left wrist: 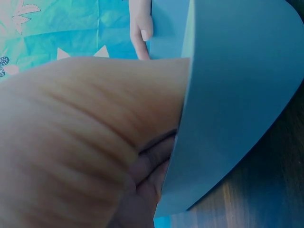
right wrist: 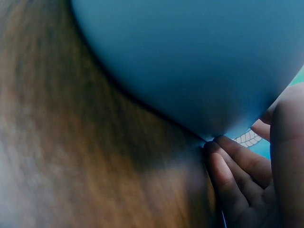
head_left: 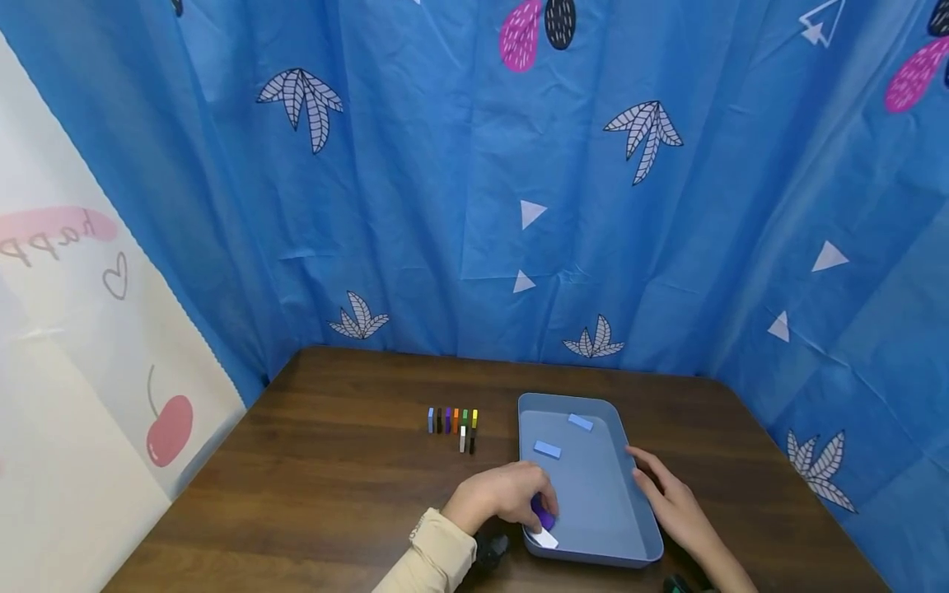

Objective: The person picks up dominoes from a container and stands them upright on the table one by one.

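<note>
At the tray (head_left: 593, 502), left hand (head_left: 511, 492) pinches purple block (head_left: 546, 519), uncurled right hand (head_left: 670, 499) resting alongside.

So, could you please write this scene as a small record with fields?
Left hand: fingers curled round purple piece
Right hand: touching right side of tray
Inside tray: two light blue blocks, white piece near left hand
On table: small coloured blocks standing left of tray
Background: blue patterned curtain

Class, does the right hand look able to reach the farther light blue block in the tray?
Probably yes: only the tray wall seems to stand between the right hand and the farther block.
</note>
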The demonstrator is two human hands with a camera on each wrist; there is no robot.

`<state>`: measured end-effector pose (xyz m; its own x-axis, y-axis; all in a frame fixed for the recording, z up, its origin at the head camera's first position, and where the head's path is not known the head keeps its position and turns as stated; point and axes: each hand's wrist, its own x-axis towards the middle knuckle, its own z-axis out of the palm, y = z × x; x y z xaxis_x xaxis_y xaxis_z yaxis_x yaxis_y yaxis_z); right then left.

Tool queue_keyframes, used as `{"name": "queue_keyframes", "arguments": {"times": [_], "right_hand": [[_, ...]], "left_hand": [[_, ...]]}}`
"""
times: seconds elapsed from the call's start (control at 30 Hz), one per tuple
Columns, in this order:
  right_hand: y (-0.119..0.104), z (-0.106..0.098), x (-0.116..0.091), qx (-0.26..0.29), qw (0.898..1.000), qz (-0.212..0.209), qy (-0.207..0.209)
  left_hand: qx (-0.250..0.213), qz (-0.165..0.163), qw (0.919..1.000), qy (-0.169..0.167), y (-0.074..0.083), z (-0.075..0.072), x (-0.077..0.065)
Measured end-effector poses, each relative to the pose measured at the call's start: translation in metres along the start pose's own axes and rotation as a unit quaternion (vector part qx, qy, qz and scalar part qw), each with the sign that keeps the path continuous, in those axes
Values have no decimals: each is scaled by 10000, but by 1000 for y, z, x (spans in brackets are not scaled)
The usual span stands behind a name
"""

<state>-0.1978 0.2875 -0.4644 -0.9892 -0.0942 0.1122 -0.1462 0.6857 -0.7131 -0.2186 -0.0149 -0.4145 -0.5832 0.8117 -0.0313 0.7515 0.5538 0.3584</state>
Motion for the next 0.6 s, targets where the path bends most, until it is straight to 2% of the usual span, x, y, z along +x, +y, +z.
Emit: {"name": "queue_keyframes", "arguments": {"times": [0.3,0.6], "right_hand": [[4,2,3,72,9999,73,-30],[5,3,2,-130,9997,-133,154]], "left_hand": [[199,172,9996,79,-2,5,2],[420,78,9989,196,0,7,2]]}}
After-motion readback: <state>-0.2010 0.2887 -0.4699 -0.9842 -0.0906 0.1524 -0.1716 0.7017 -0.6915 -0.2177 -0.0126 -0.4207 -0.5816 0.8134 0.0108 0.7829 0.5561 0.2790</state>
